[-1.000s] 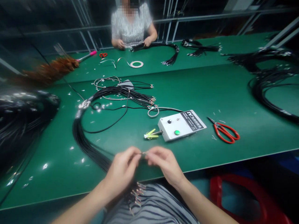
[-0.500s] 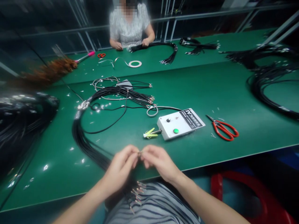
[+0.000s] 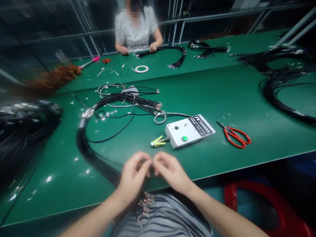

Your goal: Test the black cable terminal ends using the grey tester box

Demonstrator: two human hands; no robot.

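Near the table's front edge my left hand (image 3: 134, 172) has its thumb and fingertips pressed together; what they hold, if anything, is too small to make out. Just beside it, my right hand (image 3: 169, 169) is closed in a similar pinch, its contents hidden. A narrow gap lies between the two sets of fingertips. A bundle of black cables (image 3: 106, 168) curves across the table and passes behind my left hand and forearm. Its stripped copper-coloured wire ends (image 3: 146, 204) hang over my lap. Beyond my hands lies a white control box (image 3: 184, 131) with a green button and a yellow-green clip (image 3: 158, 141).
Red-handled cutters (image 3: 235, 136) lie right of the box. More black cables (image 3: 278, 92) are at the far right and a dark pile (image 3: 27, 128) at left. Across the green table (image 3: 209, 89), a co-worker (image 3: 137, 29) handles cables near a tape roll (image 3: 141, 69).
My fingertips, touching together earlier at a small piece, have drawn slightly apart. The view has shifted a little; the box and cables stay in place.
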